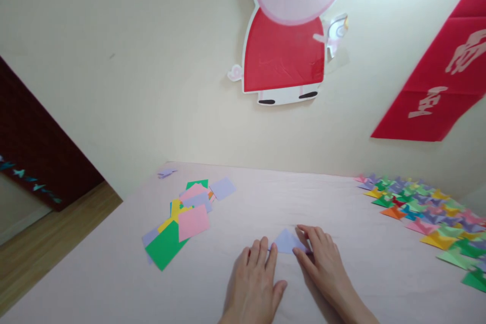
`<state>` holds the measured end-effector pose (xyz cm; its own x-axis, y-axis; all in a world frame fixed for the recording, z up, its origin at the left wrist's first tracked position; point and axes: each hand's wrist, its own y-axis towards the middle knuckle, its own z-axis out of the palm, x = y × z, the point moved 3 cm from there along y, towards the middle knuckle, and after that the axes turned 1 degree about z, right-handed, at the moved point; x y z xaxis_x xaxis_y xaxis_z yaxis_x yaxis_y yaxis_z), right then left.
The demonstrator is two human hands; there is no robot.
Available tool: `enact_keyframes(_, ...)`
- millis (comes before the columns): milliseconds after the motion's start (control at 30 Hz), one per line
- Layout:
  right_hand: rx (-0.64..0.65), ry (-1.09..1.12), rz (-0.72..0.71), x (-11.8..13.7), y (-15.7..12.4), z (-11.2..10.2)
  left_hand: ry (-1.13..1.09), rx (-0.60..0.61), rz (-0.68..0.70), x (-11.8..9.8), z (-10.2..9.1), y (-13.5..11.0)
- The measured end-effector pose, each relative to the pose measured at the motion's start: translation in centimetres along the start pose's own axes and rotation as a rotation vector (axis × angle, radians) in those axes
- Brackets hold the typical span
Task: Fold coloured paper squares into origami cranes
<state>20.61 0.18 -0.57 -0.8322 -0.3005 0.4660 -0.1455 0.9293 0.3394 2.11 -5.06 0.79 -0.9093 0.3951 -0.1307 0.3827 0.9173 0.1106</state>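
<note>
"Lavender paper (285, 242): where?"
"Flat on the surface (304, 197), between the hands."
"Fingers?"
"Left hand (253, 281) flat, touching its left corner; right hand (325, 258), thumb and forefinger apart at its right side."
"Around?"
"Loose sheets (194, 223) left, folded shapes (438, 239) right."

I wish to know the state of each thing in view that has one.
Lilac paper, triangular, apparently folded, lying flat
Left hand, open, touching the paper's left corner
Right hand, curved over the paper's right side
Loose paper sheets, flat, overlapping
Folded paper figures, grouped together
Pig cutout, upright
Red banner, hanging
</note>
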Motion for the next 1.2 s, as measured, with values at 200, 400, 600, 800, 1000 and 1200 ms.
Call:
enact_keyframes(200, -0.012, 0.017, 0.013, -2.2, -0.7, -1.1, 0.012, -0.013, -0.028, 0.0, -0.1, -0.1)
enact_keyframes(400, -0.009, 0.052, 0.035, -2.8, -0.8, -1.6, 0.065, -0.082, -0.058, 1.0, 0.5, -1.3)
enact_keyframes(600, 0.021, 0.166, 0.062, -2.2, -0.3, -1.9, 0.076, -0.118, -0.108, 3.0, 1.7, -2.1)
enact_keyframes(800, 0.140, 0.180, -0.026, 1.2, 1.1, -1.2, -0.034, -0.240, 0.001, 1.1, 0.5, -0.2)
enact_keyframes(1000, 0.252, 0.178, -0.229, 3.8, 1.6, -1.6, -0.078, -0.175, 0.295, -0.2, -1.0, 0.7)
enact_keyframes(1200, 0.376, 0.212, -0.262, 3.2, 1.0, -3.2, -0.097, -0.058, 0.281, 0.4, 0.8, 0.6)
